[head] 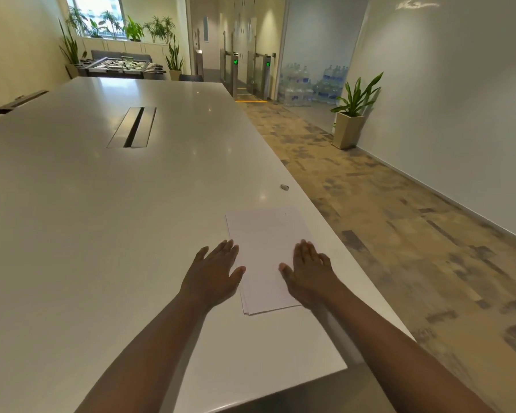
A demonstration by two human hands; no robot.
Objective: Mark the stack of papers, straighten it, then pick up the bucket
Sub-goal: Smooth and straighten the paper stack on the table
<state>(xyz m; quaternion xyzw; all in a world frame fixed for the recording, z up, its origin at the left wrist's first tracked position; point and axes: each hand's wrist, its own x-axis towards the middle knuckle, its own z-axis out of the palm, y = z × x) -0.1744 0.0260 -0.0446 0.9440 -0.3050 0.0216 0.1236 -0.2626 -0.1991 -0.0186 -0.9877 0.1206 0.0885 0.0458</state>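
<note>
A thin stack of white papers (265, 248) lies on the long white table (102, 219), near its right edge. Its near corner shows the sheets slightly fanned. My left hand (215, 269) lies flat against the stack's left edge, fingers spread and holding nothing. On the stack's right side rests my right hand (309, 272), palm down, partly over the sheets, fingers apart. No bucket and no pen are in view.
A small grey object (284, 187) sits beyond the papers by the table's right edge. A cable hatch (133, 126) is set into the table's middle. To the right is patterned carpet (399, 234), a potted plant (352, 114) by the wall, and stacked water bottles (310, 84) farther back.
</note>
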